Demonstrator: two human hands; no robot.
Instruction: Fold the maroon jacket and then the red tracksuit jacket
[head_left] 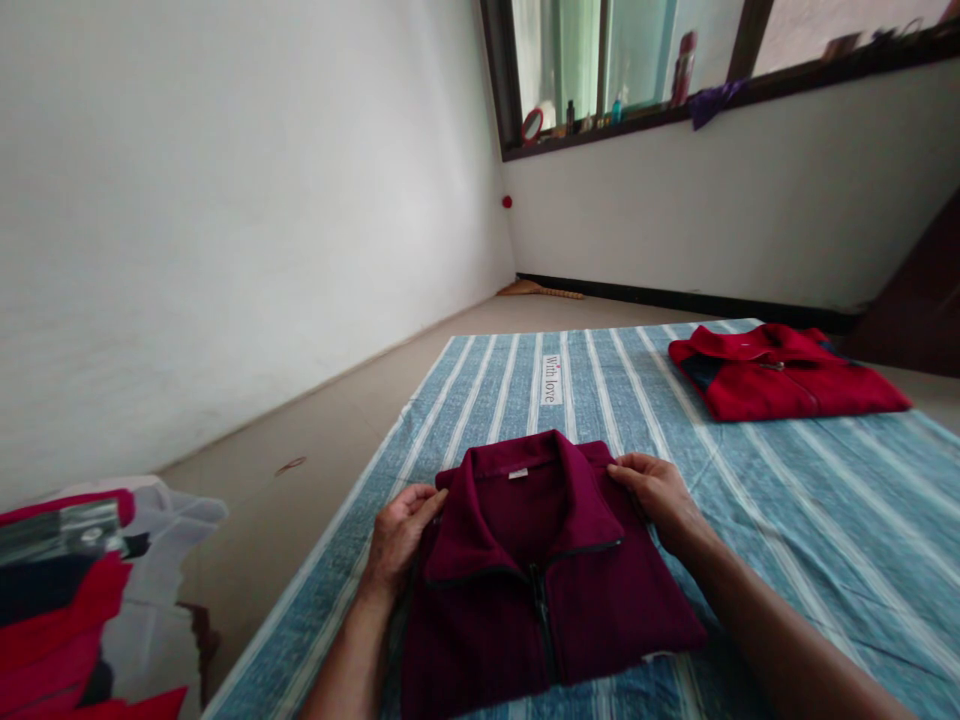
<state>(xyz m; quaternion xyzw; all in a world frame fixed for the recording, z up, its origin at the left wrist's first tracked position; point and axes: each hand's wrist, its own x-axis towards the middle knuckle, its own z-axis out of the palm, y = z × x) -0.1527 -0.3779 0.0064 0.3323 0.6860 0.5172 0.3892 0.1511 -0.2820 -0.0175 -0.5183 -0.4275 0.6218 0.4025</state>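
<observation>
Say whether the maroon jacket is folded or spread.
Folded: the maroon jacket lies in a compact block, collar up, no sleeves spread out. The left hand and right hand pinch its upper edges.

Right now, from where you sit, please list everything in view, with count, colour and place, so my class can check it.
Near jacket: 1, maroon, on the cloth between the hands
Far jacket: 1, red and dark blue, cloth's far right
Striped cloth: 1, blue and white, under both jackets
Clothes pile: count unclear, mostly red and dark, lower left
Broom: 1, brown, far corner
Window: 1, dark frame, upper right
Mirror: 1, red rim, windowsill
Tall bottle: 1, reddish, windowsill
Small bottles: several, including blue and black, windowsill
Rag: 1, purple, over the sill
Walls: 2, white, left and ahead
Floor: 1, beige, around the cloth
Left hand: 1, bare, near jacket's left edge
Right hand: 1, bare, near jacket's right shoulder
</observation>
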